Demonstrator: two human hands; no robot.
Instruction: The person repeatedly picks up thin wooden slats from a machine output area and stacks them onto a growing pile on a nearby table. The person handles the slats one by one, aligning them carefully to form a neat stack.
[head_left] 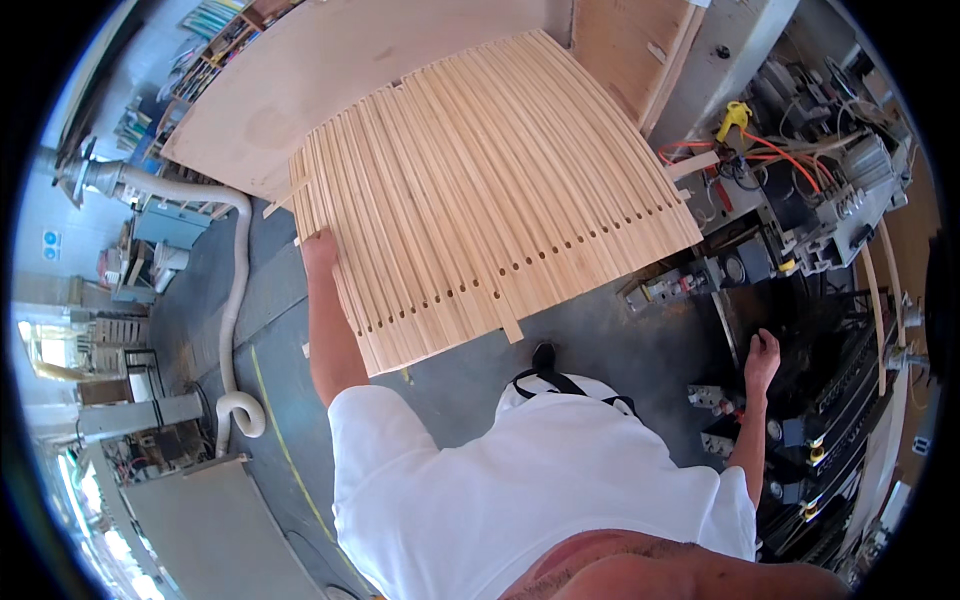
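Workshop floor (450, 400), dark grey, near side of the wooden slats (480, 170); pale hose (241, 260), left of the slats. Wooden slats, laid close in a row before the person, near ends holed, one jutting nearer; wooden strip (692, 166) projecting at their right edge, perhaps a cross support. Left hand (319, 250): fingers closed on the slats' left edge, seemingly for steadiness. Right hand (762, 358): well apart, right of the slats, fingers loosely curled, perhaps for balance; contents, cannot tell

Workshop, dark grey floor (190, 310), yellow line (277, 420) on it. Left side: pale hose (238, 280), pale wall (62, 215), bright window (48, 345). Wooden shelf (250, 18) upper left.
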